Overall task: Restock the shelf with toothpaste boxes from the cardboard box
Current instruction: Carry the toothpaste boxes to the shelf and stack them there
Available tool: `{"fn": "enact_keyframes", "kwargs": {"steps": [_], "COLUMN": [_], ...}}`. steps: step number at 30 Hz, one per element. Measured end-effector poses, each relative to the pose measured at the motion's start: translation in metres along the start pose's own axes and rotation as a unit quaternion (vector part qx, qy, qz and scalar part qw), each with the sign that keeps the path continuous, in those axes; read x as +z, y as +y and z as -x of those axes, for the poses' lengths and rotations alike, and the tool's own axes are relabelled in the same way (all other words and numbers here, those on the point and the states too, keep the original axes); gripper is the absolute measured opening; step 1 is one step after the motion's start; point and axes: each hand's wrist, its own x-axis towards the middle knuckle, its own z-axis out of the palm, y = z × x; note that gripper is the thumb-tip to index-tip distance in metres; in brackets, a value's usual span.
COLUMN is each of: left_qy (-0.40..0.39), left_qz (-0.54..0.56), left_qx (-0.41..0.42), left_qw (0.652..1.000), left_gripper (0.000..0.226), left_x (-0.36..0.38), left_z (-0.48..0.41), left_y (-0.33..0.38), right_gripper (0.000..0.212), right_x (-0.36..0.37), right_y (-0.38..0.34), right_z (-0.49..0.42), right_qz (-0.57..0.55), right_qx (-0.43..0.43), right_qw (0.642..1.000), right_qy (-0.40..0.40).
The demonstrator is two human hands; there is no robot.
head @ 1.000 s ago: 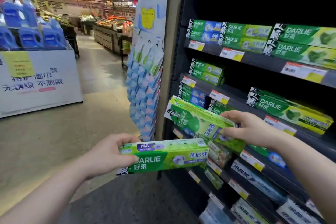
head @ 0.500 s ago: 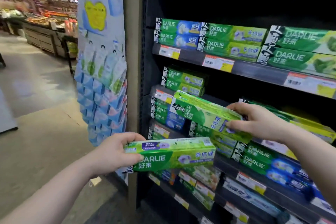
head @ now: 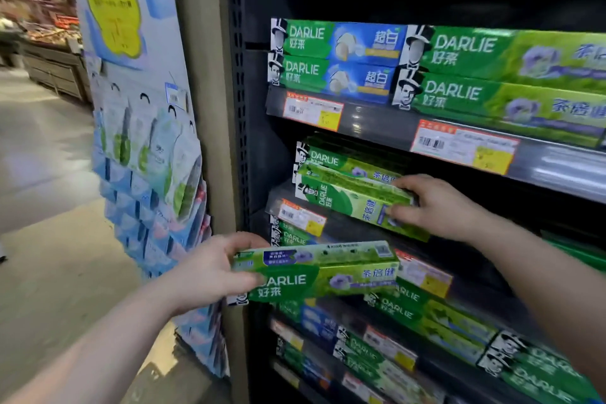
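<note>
My right hand [head: 439,207] grips the right end of a green toothpaste box [head: 347,198], tilted, its left end over the edge of the second shelf [head: 360,226] beside a small stack of matching boxes [head: 341,161]. My left hand [head: 213,269] holds the left end of a second green toothpaste box [head: 324,272], level, in front of the lower shelves. The cardboard box is out of view.
The dark shelving holds rows of green and blue toothpaste boxes [head: 337,59] on the shelf above and on lower shelves [head: 426,315], with price tags [head: 311,110] along the edges. A hanging rack of blue and green packets [head: 147,154] stands left of the beige upright [head: 203,108]. Aisle floor lies at the left.
The view has closed in on the shelves. My right hand has carried its box up and left to the second shelf's edge. My left hand keeps its box roughly in place.
</note>
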Motion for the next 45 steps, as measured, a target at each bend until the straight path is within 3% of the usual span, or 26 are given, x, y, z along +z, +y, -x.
{"fn": "enact_keyframes", "kwargs": {"steps": [6,11,22,35,40,45], "left_qy": [-0.059,-0.147,-0.235,-0.224,-0.211,-0.163], "left_qz": [0.072,0.096,0.106,0.110,0.102,0.104], "left_qx": [0.025,0.075,0.128,0.163,0.191,0.222], "left_qw": [0.995,0.982,0.958,0.955,0.953,0.956], "left_gripper": [0.042,0.036,0.034,0.036,0.033,0.027], "left_x": [-0.025,-0.045,-0.045,-0.035,-0.042,-0.044], "left_z": [-0.053,-0.090,-0.136,-0.145,-0.151,-0.168], "left_y": [-0.028,-0.046,-0.073,-0.063,-0.047,-0.007], "right_gripper": [0.060,0.060,0.046,0.044,0.030,0.027], "right_x": [0.019,0.029,0.057,0.060,0.033,0.010], "right_y": [-0.020,-0.031,-0.048,-0.049,-0.042,-0.015], "right_z": [-0.032,-0.038,-0.039,-0.041,-0.024,0.004], "right_qz": [0.048,0.086,0.147,0.112,0.032,0.033], "right_qx": [0.016,0.058,0.113,0.118,0.139,0.215], "right_qw": [0.999,0.993,0.978,0.981,0.965,0.946], "right_qy": [0.019,0.048,0.090,0.106,0.220,0.241]}}
